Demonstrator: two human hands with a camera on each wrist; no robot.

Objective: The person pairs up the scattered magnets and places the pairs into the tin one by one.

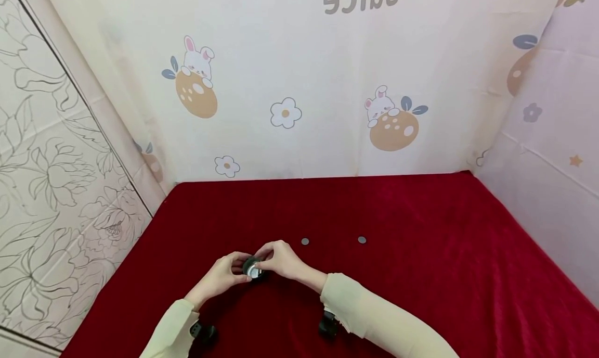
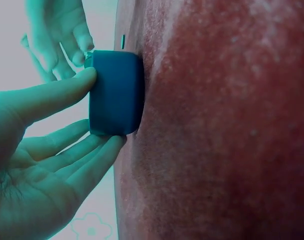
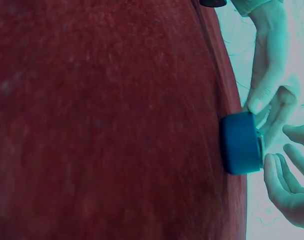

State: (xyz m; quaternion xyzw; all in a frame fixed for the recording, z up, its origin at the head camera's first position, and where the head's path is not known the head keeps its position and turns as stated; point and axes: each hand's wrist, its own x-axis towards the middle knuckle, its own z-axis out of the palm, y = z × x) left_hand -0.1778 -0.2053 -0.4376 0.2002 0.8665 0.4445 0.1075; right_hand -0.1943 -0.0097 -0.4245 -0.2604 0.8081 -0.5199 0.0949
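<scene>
A small dark round container (image 1: 246,269) stands on the red cloth, its silvery top facing up. My left hand (image 1: 223,276) grips its side, with the thumb (image 2: 74,89) on one side and fingers (image 2: 104,162) on the other. From the right, my right hand (image 1: 281,260) reaches over the top. Its thumb touches the edge of the silvery top (image 3: 261,145), while other fingers (image 3: 299,162) are bent loosely and spread apart in the right wrist view. What lies under those fingers is partly hidden. Two small grey discs (image 1: 305,241) lie flat beyond my right hand.
Red plush cloth (image 1: 421,254) covers the table. Behind it hangs a pale curtain (image 1: 323,77) printed with rabbits and flowers. A flower-patterned panel (image 1: 56,181) stands at the left, another curtain (image 1: 552,170) at the right.
</scene>
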